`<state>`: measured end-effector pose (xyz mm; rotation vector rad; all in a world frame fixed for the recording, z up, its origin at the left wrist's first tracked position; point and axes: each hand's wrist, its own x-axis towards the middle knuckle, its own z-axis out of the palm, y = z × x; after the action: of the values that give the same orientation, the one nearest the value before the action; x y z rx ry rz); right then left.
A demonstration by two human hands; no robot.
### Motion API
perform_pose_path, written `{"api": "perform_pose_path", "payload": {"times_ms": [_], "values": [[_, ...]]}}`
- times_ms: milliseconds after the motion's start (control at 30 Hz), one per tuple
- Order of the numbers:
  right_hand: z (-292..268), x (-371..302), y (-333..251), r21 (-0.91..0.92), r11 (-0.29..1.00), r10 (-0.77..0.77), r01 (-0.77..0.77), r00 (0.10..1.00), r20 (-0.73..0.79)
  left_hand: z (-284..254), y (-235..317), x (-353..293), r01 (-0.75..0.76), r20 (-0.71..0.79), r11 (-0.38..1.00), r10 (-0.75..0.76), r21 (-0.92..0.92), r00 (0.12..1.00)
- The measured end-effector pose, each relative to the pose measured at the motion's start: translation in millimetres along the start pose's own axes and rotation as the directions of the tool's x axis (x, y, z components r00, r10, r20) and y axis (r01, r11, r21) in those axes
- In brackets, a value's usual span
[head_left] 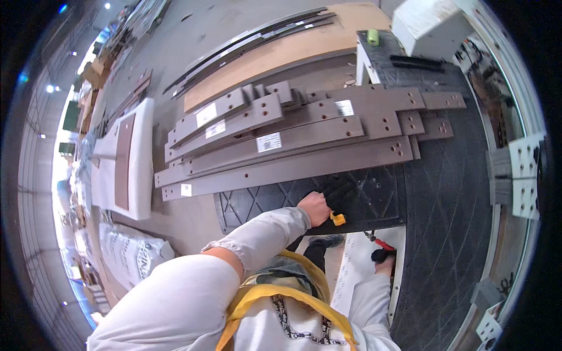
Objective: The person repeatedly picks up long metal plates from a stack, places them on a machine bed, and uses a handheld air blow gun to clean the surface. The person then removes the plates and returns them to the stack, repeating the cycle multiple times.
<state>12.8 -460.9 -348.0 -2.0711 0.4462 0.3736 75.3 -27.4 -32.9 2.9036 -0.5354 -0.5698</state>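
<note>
My left hand point(321, 206) reaches over the black ribbed mat of the bench point(263, 202), in front of the stacked brown metal bars. It wears black over the fingers, which merge with the dark mat. A small yellow object point(338, 219) sticks out under these closed fingers; its kind is hard to make out. Lower right, my right hand point(384, 259), also in black over the fingers, is closed around a red-handled tool point(383, 244) with a thin metal end. That hand is down in the gap beside a white perforated metal frame point(350, 266).
Several brown flat bars point(293, 167) with holes and white labels lie across the bench. A white foam-like block point(140, 158) stands left, above a plastic-wrapped bag point(132, 251). Farther back are a cardboard sheet point(257, 58), a green object point(373, 37) and a white box point(430, 26).
</note>
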Motion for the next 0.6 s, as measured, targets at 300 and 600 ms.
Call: {"api": "perform_pose_path", "payload": {"times_ms": [300,600], "values": [[35,-73,-262,0.273,0.942,0.183,-0.196,0.98,0.071,25,-8,0,-0.007,-0.233,0.987,-0.031,-0.161,0.972],[43,-143,-467,0.482,0.876,-0.157,0.003,0.947,0.28,-138,-115,-166,-0.12,-0.653,0.873,-0.255,-0.472,0.713]]}}
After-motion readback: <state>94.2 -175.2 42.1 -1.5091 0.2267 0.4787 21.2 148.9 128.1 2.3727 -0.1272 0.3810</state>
